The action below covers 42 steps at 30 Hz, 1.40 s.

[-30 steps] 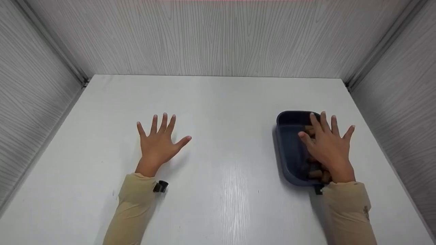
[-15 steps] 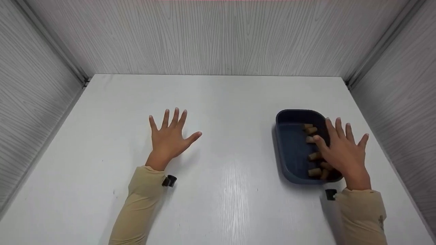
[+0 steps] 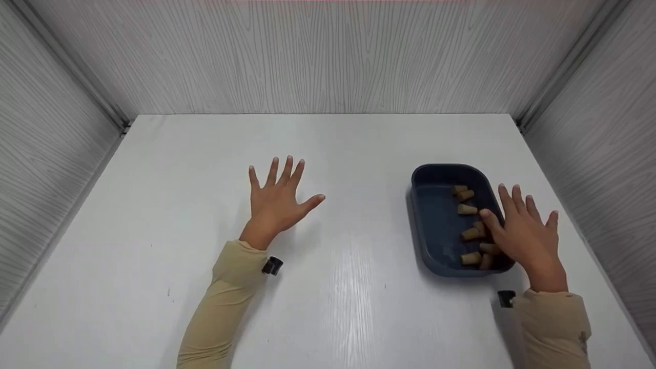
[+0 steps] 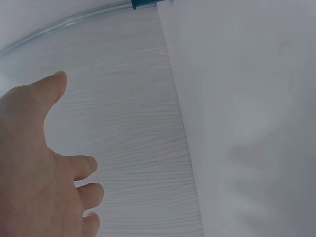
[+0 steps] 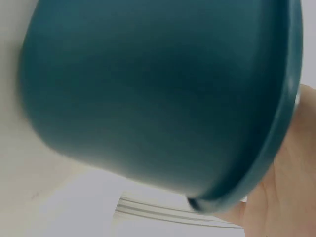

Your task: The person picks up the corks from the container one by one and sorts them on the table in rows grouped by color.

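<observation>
A dark blue rectangular tub (image 3: pixel 435 225) with rounded corners stands on the right of the white table. Several brown tapered corks (image 3: pixel 467 209) lie along its right half. My right hand (image 3: pixel 530 238) hovers over the tub's right rim, fingers spread, its thumb overlapping the inside near the corks. In the right wrist view the tub's outer wall (image 5: pixel 148 94) fills most of the picture, with the palm (image 5: pixel 291 182) beside the rim. My left hand (image 3: pixel 277 202) is held over the table left of centre, fingers spread and holding nothing. The left wrist view shows its palm (image 4: pixel 39 182) and spread thumb.
The white table (image 3: pixel 348 154) meets a pale wood-grain panel (image 3: pixel 328 56) at the back. Similar panels rise on the left (image 3: pixel 46 138) and right (image 3: pixel 599 133). A small black wrist camera (image 3: pixel 272 265) sticks out from the left sleeve (image 3: pixel 225 292).
My left hand has moved right and slightly away from me. My right hand has shifted right and a little nearer, uncovering more corks in the tub.
</observation>
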Available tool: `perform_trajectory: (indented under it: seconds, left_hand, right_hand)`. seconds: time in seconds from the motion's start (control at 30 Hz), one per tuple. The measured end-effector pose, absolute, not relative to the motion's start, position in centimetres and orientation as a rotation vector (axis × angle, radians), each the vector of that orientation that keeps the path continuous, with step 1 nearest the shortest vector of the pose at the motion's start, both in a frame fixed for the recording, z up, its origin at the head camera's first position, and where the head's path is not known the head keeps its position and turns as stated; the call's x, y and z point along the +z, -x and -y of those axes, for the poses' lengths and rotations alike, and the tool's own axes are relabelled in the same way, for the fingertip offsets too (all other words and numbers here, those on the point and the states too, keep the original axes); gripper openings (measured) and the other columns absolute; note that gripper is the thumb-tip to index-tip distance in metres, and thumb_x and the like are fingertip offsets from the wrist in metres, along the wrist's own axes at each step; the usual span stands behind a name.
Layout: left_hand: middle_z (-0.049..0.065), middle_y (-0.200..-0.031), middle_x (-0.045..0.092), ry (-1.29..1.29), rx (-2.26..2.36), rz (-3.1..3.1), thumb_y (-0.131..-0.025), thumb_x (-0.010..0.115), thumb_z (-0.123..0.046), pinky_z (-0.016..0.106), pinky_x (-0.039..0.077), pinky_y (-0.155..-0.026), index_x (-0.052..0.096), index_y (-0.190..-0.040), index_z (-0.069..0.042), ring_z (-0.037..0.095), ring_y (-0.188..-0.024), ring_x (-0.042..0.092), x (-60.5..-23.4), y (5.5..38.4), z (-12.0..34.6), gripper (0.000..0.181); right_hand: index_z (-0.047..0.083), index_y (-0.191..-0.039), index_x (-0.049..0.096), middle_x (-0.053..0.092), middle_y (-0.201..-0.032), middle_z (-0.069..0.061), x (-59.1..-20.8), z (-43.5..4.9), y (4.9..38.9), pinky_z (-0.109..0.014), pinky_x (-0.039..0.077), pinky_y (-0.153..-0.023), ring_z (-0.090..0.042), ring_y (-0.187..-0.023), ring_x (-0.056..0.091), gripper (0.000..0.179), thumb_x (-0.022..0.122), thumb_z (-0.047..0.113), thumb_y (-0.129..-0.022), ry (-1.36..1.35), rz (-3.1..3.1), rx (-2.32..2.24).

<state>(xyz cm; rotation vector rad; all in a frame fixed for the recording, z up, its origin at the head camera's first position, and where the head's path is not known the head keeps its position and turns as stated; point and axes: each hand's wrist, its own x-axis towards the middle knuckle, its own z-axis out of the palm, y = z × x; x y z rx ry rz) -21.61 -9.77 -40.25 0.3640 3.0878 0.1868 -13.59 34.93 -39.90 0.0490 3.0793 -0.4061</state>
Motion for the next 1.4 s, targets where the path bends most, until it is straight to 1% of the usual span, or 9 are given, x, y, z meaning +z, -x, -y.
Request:
perform_trajectory:
  seconds: [0.1,0.17,0.27,0.5,0.7,0.9,1.0,1.13,1.4]
  left_hand:
    - [0.001,-0.163,0.004,-0.391,0.169,-3.079,-0.085,0.023,-0.083,0.062,-0.012,-0.113,0.006,-0.156,-0.026,0.025,-0.152,-0.002,-40.1,22.0,8.7,0.092]
    - [0.001,-0.163,0.005,-0.419,0.168,-3.075,-0.085,0.023,-0.083,0.062,-0.011,-0.114,0.007,-0.156,-0.026,0.025,-0.152,-0.001,-39.9,22.3,7.8,0.092]
    - [0.000,-0.163,0.005,-0.460,0.164,-3.066,-0.085,0.024,-0.082,0.062,-0.010,-0.114,0.007,-0.156,-0.027,0.025,-0.152,-0.001,-39.8,22.7,6.6,0.092]
    - [-0.003,-0.163,0.004,-0.584,0.208,-3.065,-0.084,0.027,-0.083,0.059,-0.009,-0.116,0.007,-0.156,-0.028,0.022,-0.152,-0.001,-39.1,23.3,3.9,0.092]
    - [0.001,-0.163,0.008,-0.736,0.296,-3.057,-0.083,0.033,-0.082,0.057,-0.002,-0.118,0.011,-0.156,-0.029,0.020,-0.152,0.005,-38.8,23.9,1.4,0.093]
    - [0.006,-0.162,0.017,-0.898,0.332,-3.022,-0.084,0.040,-0.079,0.053,0.010,-0.119,0.016,-0.155,-0.029,0.020,-0.151,0.015,-38.4,24.1,-0.8,0.090]
    - [0.005,-0.161,0.022,-0.957,0.335,-3.013,-0.084,0.043,-0.078,0.051,0.017,-0.118,0.019,-0.155,-0.029,0.019,-0.149,0.020,-37.9,24.1,-1.7,0.089]
    - [0.004,-0.160,0.026,-1.022,0.350,-2.988,-0.082,0.046,-0.078,0.049,0.025,-0.116,0.022,-0.154,-0.030,0.020,-0.148,0.026,-37.4,24.1,-3.2,0.090]
    - [0.001,-0.157,0.032,-1.154,0.454,-2.844,-0.080,0.054,-0.075,0.045,0.032,-0.111,0.025,-0.153,-0.032,0.020,-0.143,0.034,-36.9,23.9,-6.5,0.090]
  right_hand:
    - [0.010,-0.156,0.005,0.006,-0.158,-0.028,-40.1,-35.6,13.7,-0.075,0.011,-0.103,-0.054,-0.139,0.018,0.079,0.022,0.062,-0.099,-0.044,-3.061,-0.429]
    - [0.009,-0.156,0.004,0.007,-0.157,-0.029,-40.3,-36.1,13.7,-0.071,0.028,-0.095,-0.056,-0.135,0.025,0.078,0.023,0.061,-0.100,-0.040,-3.043,-0.451]
    - [0.008,-0.155,0.001,0.007,-0.157,-0.030,-40.6,-36.8,13.9,-0.067,0.038,-0.082,-0.059,-0.130,0.029,0.078,0.023,0.059,-0.100,-0.028,-2.994,-0.504]
    - [0.010,-0.155,-0.008,0.012,-0.153,-0.037,-40.9,-38.1,14.1,-0.073,0.029,-0.092,-0.062,-0.130,0.026,0.075,0.026,0.053,-0.102,0.020,-2.860,-0.703]
    - [0.004,-0.155,0.005,0.021,-0.152,-0.035,-41.3,-38.9,14.0,-0.069,0.031,-0.098,-0.058,-0.130,0.033,0.067,0.034,0.037,-0.105,0.154,-2.855,-0.924]
    - [0.003,-0.154,0.014,0.034,-0.146,-0.034,-42.1,-39.6,14.1,-0.066,0.039,-0.093,-0.054,-0.123,0.045,0.063,0.037,0.036,-0.104,0.153,-2.828,-0.960]
    - [0.005,-0.153,0.019,0.041,-0.141,-0.031,-42.4,-40.0,14.4,-0.041,0.049,-0.090,-0.017,-0.111,0.061,0.061,0.041,0.033,-0.104,0.161,-2.834,-0.963]
    - [0.005,-0.152,0.023,0.048,-0.134,-0.028,-42.6,-40.5,14.6,-0.010,0.042,-0.075,0.023,-0.090,0.042,0.058,0.044,0.028,-0.103,0.177,-2.846,-0.990]
    - [0.000,-0.149,0.028,0.050,-0.129,-0.026,-43.1,-41.2,15.0,-0.012,0.046,-0.073,0.018,-0.089,0.049,0.054,0.048,0.015,-0.101,0.226,-2.797,-1.105]
